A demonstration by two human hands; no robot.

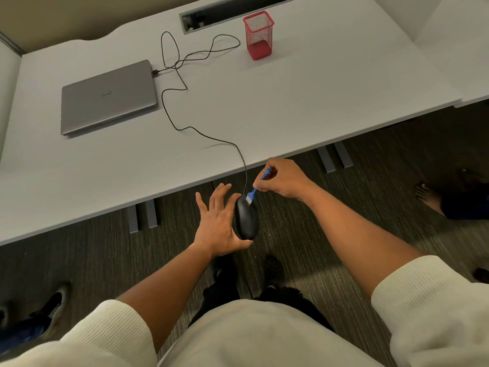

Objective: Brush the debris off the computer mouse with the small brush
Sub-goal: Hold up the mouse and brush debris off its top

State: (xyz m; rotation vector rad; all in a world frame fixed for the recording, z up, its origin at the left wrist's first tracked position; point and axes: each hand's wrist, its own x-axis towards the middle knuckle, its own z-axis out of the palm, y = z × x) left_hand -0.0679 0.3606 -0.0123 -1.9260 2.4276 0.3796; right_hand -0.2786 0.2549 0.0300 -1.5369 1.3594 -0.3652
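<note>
- Mouse (pixel 246 219) is held off the surface (pixel 238 107), over the floor, cradled by the spread left hand (pixel 219 226).
- Small brush (pixel 255 190) is pinched in the right hand (pixel 283 178), bristles touching the mouse's front end.
- Brushing is judged underway; debris too small to tell.

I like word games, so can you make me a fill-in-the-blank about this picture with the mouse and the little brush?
1. The right hand pinches a small ____ plastic brush.
2. Its white bristles touch the black oval computer ____.
3. The left hand holds that off the white desk, above the ____.
4. The red mesh pen cup stands ____ on the desk.

Missing words: blue; mouse; floor; upright
</note>
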